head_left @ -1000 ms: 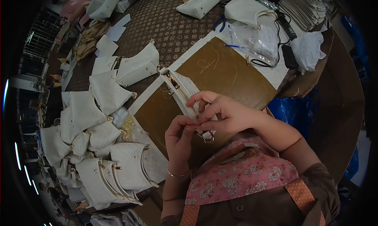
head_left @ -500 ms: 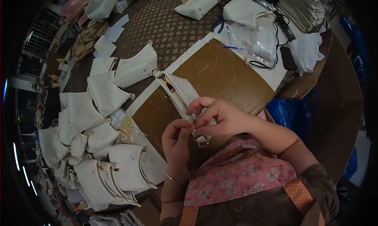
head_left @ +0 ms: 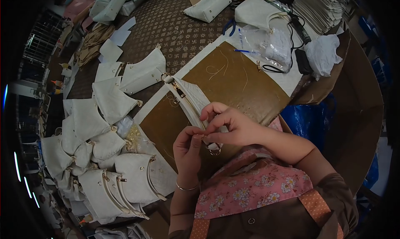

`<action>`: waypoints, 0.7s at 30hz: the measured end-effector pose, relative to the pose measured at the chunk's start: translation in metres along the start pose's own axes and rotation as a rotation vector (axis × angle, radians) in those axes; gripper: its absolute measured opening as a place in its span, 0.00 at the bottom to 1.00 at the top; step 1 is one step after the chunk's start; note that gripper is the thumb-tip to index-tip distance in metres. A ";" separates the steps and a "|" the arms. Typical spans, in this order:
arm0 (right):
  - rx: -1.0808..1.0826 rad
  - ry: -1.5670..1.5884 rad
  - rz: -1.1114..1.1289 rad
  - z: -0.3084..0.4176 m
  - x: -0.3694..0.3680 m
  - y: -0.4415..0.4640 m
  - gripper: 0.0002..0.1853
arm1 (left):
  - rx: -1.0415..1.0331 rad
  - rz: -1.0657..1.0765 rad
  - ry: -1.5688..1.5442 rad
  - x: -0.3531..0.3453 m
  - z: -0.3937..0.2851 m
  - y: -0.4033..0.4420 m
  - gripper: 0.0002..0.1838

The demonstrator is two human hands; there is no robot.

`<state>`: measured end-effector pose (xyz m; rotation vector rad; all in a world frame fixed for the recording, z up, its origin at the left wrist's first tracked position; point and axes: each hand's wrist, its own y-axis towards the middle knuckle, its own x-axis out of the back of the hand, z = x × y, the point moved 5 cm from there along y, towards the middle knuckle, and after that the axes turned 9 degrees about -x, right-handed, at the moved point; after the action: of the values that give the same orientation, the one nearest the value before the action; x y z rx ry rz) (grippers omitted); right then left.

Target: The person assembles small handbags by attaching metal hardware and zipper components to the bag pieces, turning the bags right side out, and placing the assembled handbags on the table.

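Note:
A white handbag [head_left: 195,94] with a gold-toothed zipper lies slantwise on the brown board [head_left: 233,85]. Its dark zipper pull [head_left: 178,90] is at the far end, and a metal ring [head_left: 215,150] hangs at the near end. My left hand [head_left: 188,149] is closed, thumb and forefinger pinched over the zipper's near end. Against it, my right hand [head_left: 227,126] is also pinched, its other fingers curled above the bag. Between the fingertips a small gold-coloured piece shows; the fingers mostly hide it, and I cannot tell whether it is part of the zipper.
Several finished-looking white bags [head_left: 87,118] are piled at the left. Blue-handled pliers [head_left: 228,27], clear plastic bags [head_left: 277,47] and a dark cable [head_left: 275,68] lie at the back right. Loose threads [head_left: 217,70] lie on the board. An open cardboard box [head_left: 354,101] stands at the right.
Both hands stay pinched together at the bag's near end. Their fingers have shifted very slightly; the bag has hardly moved.

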<state>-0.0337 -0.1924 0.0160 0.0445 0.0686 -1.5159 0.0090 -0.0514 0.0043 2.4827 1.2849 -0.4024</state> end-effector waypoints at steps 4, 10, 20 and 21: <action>0.196 -0.375 -0.102 0.004 -0.006 -0.015 0.19 | -0.062 -0.083 -0.215 0.006 0.000 0.004 0.11; 0.232 -0.461 -0.256 -0.019 0.001 -0.021 0.31 | -0.147 -0.231 0.445 0.067 -0.001 0.081 0.15; 0.161 -0.702 -0.515 -0.010 0.098 -0.029 0.34 | -0.355 -0.230 1.635 0.113 0.035 0.197 0.40; 0.093 -0.611 -0.531 -0.010 0.102 -0.030 0.37 | -0.383 -0.221 1.681 0.112 0.040 0.194 0.38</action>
<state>-0.0582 -0.2952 -0.0007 -0.3903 -0.5155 -1.9998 0.2268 -0.0910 -0.0468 1.9915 1.7257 2.0471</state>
